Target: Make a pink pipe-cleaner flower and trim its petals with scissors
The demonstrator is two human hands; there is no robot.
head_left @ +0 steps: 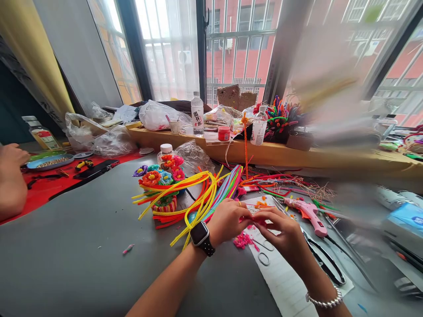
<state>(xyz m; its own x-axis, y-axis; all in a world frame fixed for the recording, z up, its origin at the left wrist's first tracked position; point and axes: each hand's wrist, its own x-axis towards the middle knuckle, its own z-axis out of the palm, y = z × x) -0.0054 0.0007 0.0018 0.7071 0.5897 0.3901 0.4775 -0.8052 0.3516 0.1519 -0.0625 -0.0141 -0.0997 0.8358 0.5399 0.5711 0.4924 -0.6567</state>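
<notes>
My left hand [229,220], with a black watch on its wrist, and my right hand [279,224] meet at their fingertips over a white sheet [280,277]. Both are closed in a pinch; a thin reddish strand [264,207] shows at the fingers, but what each one grips is mostly hidden. Just below them lie pink fuzzy scraps [243,240] and small scissors [264,258]. To the left, yellow and orange pipe cleaners [198,187] lie in front of a pot of fuzzy flowers [151,178].
A pink glue gun [309,213] and large black-handled scissors [325,259] lie to the right. Bottles [197,115], a red jar [224,133] and plastic bags [160,115] stand along the wooden ledge [165,137]. Another person's hand [13,156] is at the far left.
</notes>
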